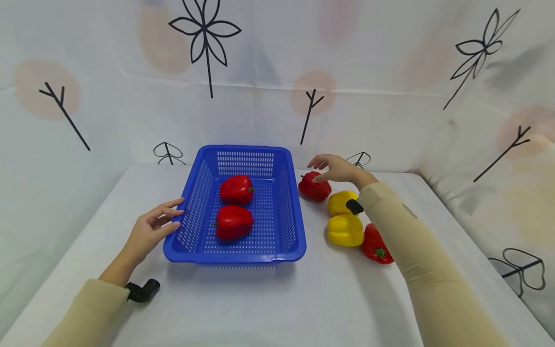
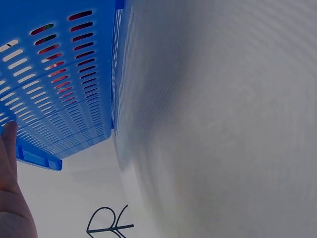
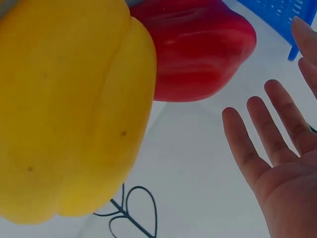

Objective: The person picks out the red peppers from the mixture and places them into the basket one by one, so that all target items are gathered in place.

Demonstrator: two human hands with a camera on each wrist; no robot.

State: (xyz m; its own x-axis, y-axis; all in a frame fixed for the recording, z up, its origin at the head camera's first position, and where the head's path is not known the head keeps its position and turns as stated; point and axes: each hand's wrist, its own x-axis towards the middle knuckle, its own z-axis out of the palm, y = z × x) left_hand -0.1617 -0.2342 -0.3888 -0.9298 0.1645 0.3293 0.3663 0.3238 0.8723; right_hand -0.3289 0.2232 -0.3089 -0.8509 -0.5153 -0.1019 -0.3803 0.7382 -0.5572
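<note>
My left hand is at the left rim of a blue plastic basket, its fingertips touching the edge. In the left wrist view, a finger lies against the basket's slotted outer wall. Two red bell peppers lie inside the basket. To its right, my right hand hovers over another red bell pepper, fingers spread and holding nothing. The right wrist view shows its palm apart from that red pepper, with a yellow bell pepper close to the camera.
Two yellow bell peppers lie right of the basket, beside one more red bell pepper under my right forearm. All stand on a white-covered table. A patterned white cloth hangs behind.
</note>
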